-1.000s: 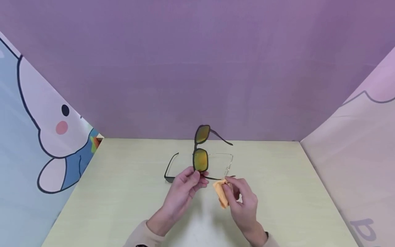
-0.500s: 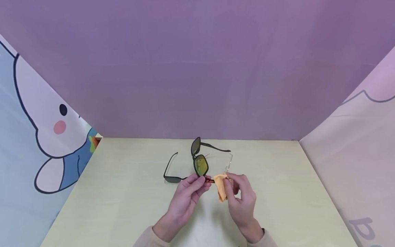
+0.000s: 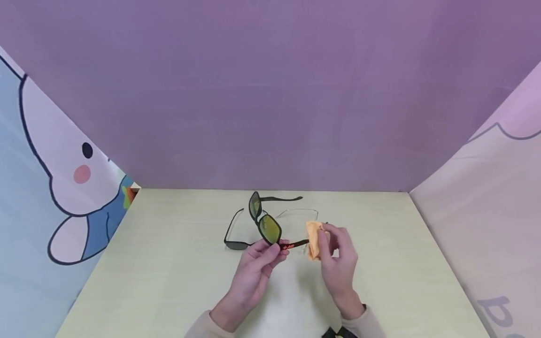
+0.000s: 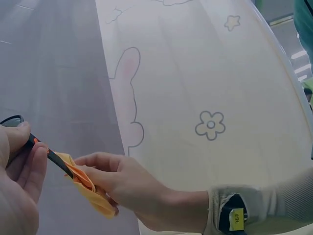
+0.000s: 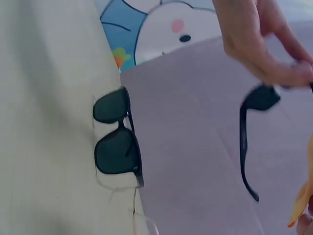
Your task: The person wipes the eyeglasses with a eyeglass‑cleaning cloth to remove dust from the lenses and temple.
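My left hand (image 3: 255,277) pinches a pair of black-framed sunglasses (image 3: 269,229) with yellow-tinted lenses near one hinge. They are tilted above the table, one temple pointing right with red marks near the hinge. An orange cleaning cloth (image 3: 313,240) is pinched between the thumb and fingers of my right hand (image 3: 341,267). In the left wrist view the end of the temple (image 4: 61,164) runs into the folds of the cloth (image 4: 93,196). The right wrist view shows the sunglasses' other temple (image 5: 243,142), while the cloth is partly cut off.
Dark-lensed sunglasses (image 5: 117,152) lie behind the left hand on the pale table (image 3: 169,281). Thin, clear-looking glasses (image 3: 317,214) lie beside them, partly hidden by the held pair. A purple backdrop (image 3: 270,94) and printed side panels (image 3: 498,211) enclose the table.
The sunglasses have tilted over to the left, so their temple now shows. The right hand first brought the cloth onto the temple, then moved right and slightly up with it towards the tip.
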The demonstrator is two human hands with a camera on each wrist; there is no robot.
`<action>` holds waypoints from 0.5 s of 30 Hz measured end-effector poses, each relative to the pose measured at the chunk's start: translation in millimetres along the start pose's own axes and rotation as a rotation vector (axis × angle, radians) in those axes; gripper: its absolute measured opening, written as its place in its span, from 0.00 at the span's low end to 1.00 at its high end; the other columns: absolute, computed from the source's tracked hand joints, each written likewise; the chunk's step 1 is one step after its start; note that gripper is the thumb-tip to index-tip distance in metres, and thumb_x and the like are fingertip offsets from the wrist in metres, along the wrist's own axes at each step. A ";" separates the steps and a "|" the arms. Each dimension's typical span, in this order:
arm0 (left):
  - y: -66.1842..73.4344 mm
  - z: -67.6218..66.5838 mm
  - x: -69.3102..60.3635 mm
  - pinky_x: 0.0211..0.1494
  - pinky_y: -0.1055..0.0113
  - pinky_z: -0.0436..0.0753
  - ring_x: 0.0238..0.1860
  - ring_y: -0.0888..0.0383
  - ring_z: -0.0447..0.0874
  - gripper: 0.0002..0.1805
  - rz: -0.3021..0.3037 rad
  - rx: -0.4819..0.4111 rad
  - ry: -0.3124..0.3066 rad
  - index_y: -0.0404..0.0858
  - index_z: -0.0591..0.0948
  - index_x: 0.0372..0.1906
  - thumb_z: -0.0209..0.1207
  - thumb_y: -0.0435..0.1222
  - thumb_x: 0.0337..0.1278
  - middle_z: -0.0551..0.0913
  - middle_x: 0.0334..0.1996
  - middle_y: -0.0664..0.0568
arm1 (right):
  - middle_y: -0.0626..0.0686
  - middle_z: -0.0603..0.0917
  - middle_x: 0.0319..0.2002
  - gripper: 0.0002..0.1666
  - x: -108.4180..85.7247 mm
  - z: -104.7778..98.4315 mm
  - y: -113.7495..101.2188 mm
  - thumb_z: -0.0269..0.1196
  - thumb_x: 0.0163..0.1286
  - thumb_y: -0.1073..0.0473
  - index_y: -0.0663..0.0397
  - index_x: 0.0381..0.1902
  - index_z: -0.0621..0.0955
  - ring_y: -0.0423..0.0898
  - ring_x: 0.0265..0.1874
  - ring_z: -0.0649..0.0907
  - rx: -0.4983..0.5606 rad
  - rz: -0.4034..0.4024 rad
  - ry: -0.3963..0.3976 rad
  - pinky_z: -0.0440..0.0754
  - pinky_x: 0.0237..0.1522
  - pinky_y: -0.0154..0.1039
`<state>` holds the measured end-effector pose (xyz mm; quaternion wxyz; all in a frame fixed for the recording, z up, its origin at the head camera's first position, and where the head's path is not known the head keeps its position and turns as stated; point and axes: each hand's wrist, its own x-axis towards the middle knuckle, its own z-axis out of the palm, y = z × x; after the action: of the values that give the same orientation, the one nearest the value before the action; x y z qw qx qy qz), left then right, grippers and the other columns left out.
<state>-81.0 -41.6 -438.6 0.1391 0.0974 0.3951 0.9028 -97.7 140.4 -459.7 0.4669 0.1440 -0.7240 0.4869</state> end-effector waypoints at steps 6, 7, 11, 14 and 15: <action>-7.6 1.9 -0.1 0.58 0.71 0.84 0.44 0.65 0.87 0.12 -0.014 0.020 0.028 0.45 0.87 0.42 0.56 0.27 0.73 0.90 0.43 0.57 | 0.55 0.75 0.26 0.05 -13.7 6.7 -5.0 0.63 0.68 0.74 0.73 0.40 0.82 0.38 0.20 0.69 0.085 -0.056 -0.025 0.68 0.18 0.26; -9.3 3.5 -0.3 0.59 0.70 0.84 0.45 0.65 0.87 0.12 -0.021 0.028 0.035 0.46 0.86 0.42 0.56 0.28 0.73 0.89 0.43 0.57 | 0.56 0.76 0.27 0.06 -15.3 8.0 -7.9 0.63 0.71 0.70 0.73 0.40 0.82 0.38 0.20 0.69 0.111 -0.095 -0.031 0.68 0.18 0.26; -12.3 8.3 -1.5 0.62 0.68 0.83 0.47 0.64 0.86 0.10 -0.039 0.045 0.050 0.46 0.85 0.42 0.56 0.29 0.73 0.88 0.44 0.57 | 0.58 0.78 0.28 0.13 -13.6 5.3 -11.1 0.63 0.75 0.64 0.75 0.38 0.81 0.39 0.21 0.70 0.129 -0.160 -0.027 0.68 0.18 0.26; -9.9 6.9 -2.2 0.60 0.70 0.83 0.45 0.64 0.87 0.10 -0.012 0.022 0.064 0.45 0.85 0.43 0.56 0.29 0.73 0.89 0.44 0.56 | 0.58 0.76 0.26 0.04 -6.1 -1.5 -4.8 0.62 0.67 0.76 0.76 0.39 0.81 0.38 0.21 0.69 0.067 -0.064 -0.011 0.68 0.17 0.26; -9.1 5.9 -2.3 0.59 0.71 0.83 0.45 0.65 0.87 0.10 -0.003 0.016 0.066 0.45 0.85 0.44 0.56 0.29 0.73 0.89 0.45 0.56 | 0.58 0.75 0.26 0.06 -3.6 -3.7 -3.6 0.61 0.64 0.79 0.76 0.40 0.81 0.38 0.20 0.69 0.040 -0.018 -0.007 0.67 0.17 0.26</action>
<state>-75.5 -32.3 -441.6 0.1267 0.0680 0.4068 0.9021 -91.4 140.9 -460.3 0.4655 0.1615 -0.7145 0.4967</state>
